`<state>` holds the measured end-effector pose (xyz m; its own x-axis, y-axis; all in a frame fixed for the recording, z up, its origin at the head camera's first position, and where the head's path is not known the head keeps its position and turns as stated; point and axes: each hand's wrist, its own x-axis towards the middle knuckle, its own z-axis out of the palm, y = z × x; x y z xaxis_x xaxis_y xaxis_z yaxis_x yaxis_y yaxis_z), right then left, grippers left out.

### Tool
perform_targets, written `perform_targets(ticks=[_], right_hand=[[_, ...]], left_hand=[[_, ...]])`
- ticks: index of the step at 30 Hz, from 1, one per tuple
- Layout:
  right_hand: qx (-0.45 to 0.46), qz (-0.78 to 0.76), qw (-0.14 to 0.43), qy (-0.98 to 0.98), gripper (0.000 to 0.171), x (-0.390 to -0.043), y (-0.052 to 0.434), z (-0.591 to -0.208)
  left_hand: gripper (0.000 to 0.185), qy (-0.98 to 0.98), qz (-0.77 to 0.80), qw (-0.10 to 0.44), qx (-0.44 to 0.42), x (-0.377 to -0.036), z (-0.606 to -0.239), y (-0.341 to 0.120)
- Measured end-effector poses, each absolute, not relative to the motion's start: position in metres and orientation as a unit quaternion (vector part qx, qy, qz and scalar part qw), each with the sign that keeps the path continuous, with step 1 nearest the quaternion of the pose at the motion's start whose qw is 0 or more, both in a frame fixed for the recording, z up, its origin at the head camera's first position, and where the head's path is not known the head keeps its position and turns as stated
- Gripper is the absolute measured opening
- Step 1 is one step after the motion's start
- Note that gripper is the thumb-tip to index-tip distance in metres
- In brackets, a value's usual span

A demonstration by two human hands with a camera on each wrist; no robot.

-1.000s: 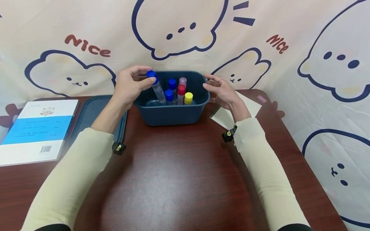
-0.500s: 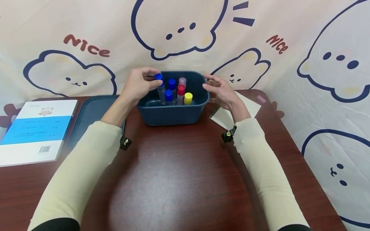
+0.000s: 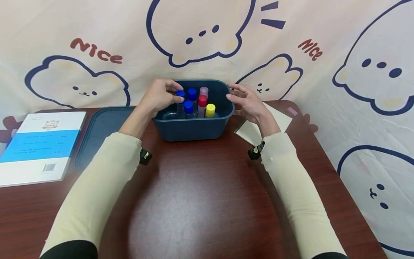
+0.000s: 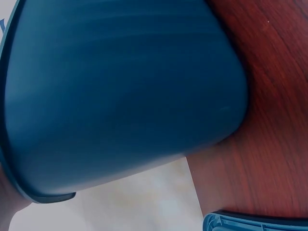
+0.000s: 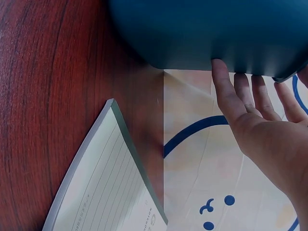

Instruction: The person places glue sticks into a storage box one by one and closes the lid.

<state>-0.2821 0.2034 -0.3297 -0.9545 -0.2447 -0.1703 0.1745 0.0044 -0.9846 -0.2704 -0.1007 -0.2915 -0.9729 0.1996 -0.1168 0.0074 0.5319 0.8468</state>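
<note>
A dark blue plastic bin (image 3: 194, 130) stands at the back of the table. My left hand (image 3: 158, 95) reaches over its left rim and pinches the blue cap of a clear tube (image 3: 180, 94) inside. Beside it, other capped tubes stand upright: two blue-capped tubes (image 3: 188, 107), a red-capped tube (image 3: 202, 101), a pale pink-capped tube (image 3: 204, 91) and a yellow-capped tube (image 3: 210, 109). My right hand (image 3: 250, 104) holds the bin's right end, thumb over the rim and fingertips (image 5: 219, 67) against the outer wall. The tubes' lower ends are hidden by the bin's front wall.
A dark blue lid (image 3: 97, 140) lies left of the bin, partly under my left forearm. Farther left is a white and blue book (image 3: 42, 147). A notebook (image 5: 106, 178) lies under my right wrist. A printed cloth (image 3: 207, 43) hangs behind the table (image 3: 200, 187).
My left hand has moved right and down with the blue-capped tube, which has gone from tilted to about upright beside the others. My right hand has stayed on the bin.
</note>
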Motion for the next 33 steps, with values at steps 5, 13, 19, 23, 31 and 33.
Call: perform_targets(ticks=[5,13,19,23,31,33], right_hand=[[-0.027,-0.706,0.149,0.692,0.051,-0.282,0.203,-0.329],[-0.028,-0.704,0.150,0.693,0.052,-0.281,0.203,-0.329],[-0.028,-0.703,0.151,0.694,0.052,-0.282,0.203,-0.329],[-0.029,-0.704,0.151,0.693,0.051,-0.282,0.203,-0.330],[-0.025,-0.706,0.152,0.691,0.051,-0.282,0.203,-0.329],[-0.025,-0.707,0.152,0.690,0.051,-0.281,0.203,-0.329]], left_hand=[[0.035,0.875,0.466,0.119,0.052,-0.272,-0.293,-0.100],[0.036,0.881,0.454,0.124,0.051,-0.272,-0.293,-0.100],[0.036,0.873,0.473,0.106,0.057,-0.272,-0.293,-0.099],[0.035,0.864,0.492,0.084,0.060,-0.272,-0.292,-0.100],[0.033,0.851,0.518,0.052,0.065,-0.265,-0.284,-0.105],[0.034,0.849,0.523,0.052,0.064,-0.263,-0.282,-0.108]])
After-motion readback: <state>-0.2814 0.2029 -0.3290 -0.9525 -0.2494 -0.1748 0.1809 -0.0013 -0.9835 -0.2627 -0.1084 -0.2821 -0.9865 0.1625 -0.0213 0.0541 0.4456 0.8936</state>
